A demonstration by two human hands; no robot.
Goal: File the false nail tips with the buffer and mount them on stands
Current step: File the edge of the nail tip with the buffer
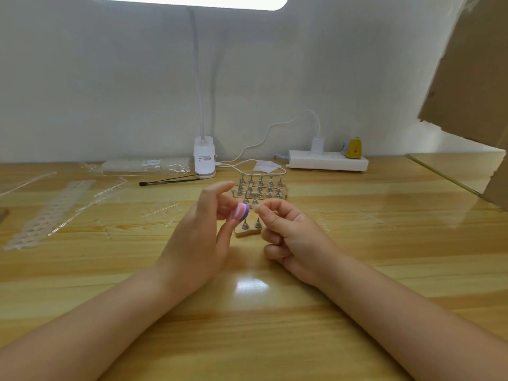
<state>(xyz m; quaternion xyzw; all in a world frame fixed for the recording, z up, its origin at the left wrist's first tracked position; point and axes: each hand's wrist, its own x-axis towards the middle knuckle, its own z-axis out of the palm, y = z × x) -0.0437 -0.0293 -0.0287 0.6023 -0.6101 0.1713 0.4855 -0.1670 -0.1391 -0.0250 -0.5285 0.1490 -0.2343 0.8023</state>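
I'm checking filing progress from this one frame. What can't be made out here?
- Nail tip in the right hand: too small, mostly covered by the pinching fingertips.
- Buffer in the left hand: its length is hidden by the fingers.
- Stands: some hidden behind both hands; any mounted tips are too small to see.

Both forearms are bare to the frame's edge — no sleeves, watch or rings show; the left hand (204, 232) and right hand (291, 237) have short, unpainted fingernails.

We see a bright, even scene lit by the lamp panel (189, 0), blown out at the top centre. Its glare (250, 285) shines on the table (384, 298) at lower centre. Edges bow from wide-angle distortion, and the whole frame looks slightly soft.
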